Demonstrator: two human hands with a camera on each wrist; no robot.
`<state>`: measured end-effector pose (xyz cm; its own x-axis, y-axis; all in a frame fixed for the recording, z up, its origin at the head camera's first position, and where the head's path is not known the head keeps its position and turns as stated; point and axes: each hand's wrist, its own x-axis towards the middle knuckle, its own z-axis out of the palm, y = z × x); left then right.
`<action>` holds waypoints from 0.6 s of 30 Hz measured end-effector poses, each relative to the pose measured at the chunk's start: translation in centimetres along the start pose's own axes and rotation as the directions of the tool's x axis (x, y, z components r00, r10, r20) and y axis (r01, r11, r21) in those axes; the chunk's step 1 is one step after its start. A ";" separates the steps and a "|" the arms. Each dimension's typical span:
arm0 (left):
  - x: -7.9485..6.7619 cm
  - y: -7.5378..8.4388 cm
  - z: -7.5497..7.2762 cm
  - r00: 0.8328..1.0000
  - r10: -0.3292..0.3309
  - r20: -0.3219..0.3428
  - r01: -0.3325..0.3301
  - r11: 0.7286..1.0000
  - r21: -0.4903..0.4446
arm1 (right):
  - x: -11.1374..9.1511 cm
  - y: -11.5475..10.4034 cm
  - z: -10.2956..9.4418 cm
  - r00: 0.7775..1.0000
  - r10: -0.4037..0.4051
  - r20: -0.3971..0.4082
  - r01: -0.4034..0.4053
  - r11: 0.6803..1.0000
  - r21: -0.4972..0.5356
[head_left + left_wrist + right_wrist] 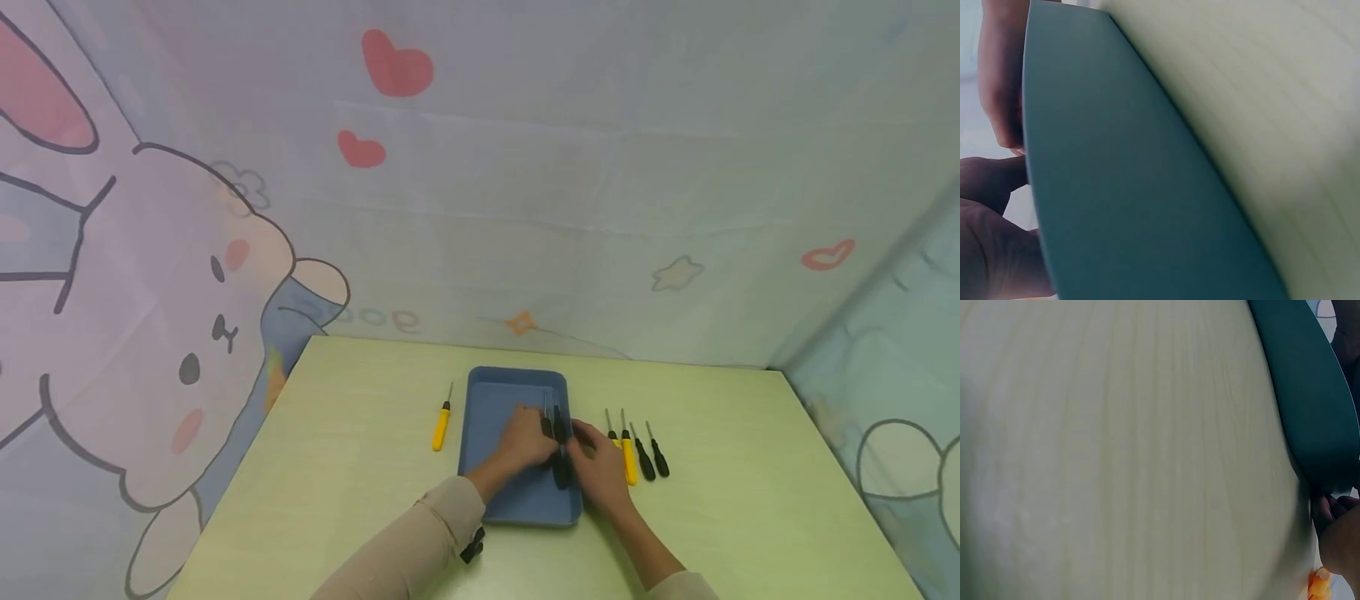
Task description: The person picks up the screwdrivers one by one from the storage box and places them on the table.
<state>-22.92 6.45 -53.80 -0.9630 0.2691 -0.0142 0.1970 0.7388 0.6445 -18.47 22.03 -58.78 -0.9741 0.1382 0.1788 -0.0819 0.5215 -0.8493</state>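
Note:
A shallow blue tray (510, 508) stands on the table with several black-handled screwdrivers (561, 473) along its right side. My left hand (528, 437) reaches over the tray from the left, its fingers curled at a screwdriver's black handle, which they partly cover. Across from it, my right hand (602, 471) has its thumb and forefinger bent over the tray's right rim, right beside the handles. Whether it pinches a handle I cannot tell. The tray wall (1129, 156) hides much of the fingers in the left wrist view; in the right wrist view, the right hand (1340, 540) shows by the tray's corner.
Right of the tray lie two yellow-handled screwdrivers (629, 463) and two black-handled screwdrivers (659, 460), side by side. One yellow-handled screwdriver (442, 427) lies to the left. The pale green table (750, 500) ends at a printed cloth backdrop (525, 217).

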 end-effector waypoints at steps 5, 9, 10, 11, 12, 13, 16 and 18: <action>-0.1 0.0 -0.4 1.000 -0.009 0.007 0.009 1.000 -0.028 | 0.0 -0.1 0.0 1.000 0.000 0.002 0.000 1.000 -0.002; -0.1 -0.2 -0.4 1.000 -0.012 0.012 0.012 1.000 -0.008 | 0.0 -0.1 0.1 1.000 -0.002 0.007 0.002 1.000 -0.010; -0.1 -0.2 -0.4 1.000 -0.010 0.013 0.011 1.000 -0.006 | 0.0 -0.1 0.1 1.000 -0.001 0.008 0.001 1.000 -0.008; -0.1 -0.3 -0.3 1.000 -0.008 0.014 0.008 1.000 -0.005 | 0.0 -0.1 0.1 1.000 0.000 0.009 0.000 1.000 -0.009; -0.1 -0.4 -0.4 1.000 -0.006 0.016 0.006 1.000 -0.005 | 0.0 -0.1 0.1 1.000 0.001 0.008 -0.001 1.000 -0.009; -0.1 -0.4 -0.4 1.000 -0.006 0.019 0.006 1.000 -0.009 | 0.0 -0.1 0.1 1.000 0.003 0.008 -0.003 1.000 -0.010; -0.2 -0.4 -0.7 1.000 -0.005 0.026 0.006 1.000 -0.019 | 0.0 0.0 0.1 1.000 0.013 0.007 -0.013 1.000 -0.006; -0.3 -0.2 -0.9 0.999 -0.012 0.038 0.013 0.999 -0.029 | 0.0 0.1 0.2 1.000 0.016 0.007 -0.016 1.000 -0.011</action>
<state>-22.85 5.61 -53.24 -0.9578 0.2830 -0.0509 0.1785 0.7240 0.6664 -18.52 21.93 -58.95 -0.9767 0.1411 0.1616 -0.0638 0.5280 -0.8468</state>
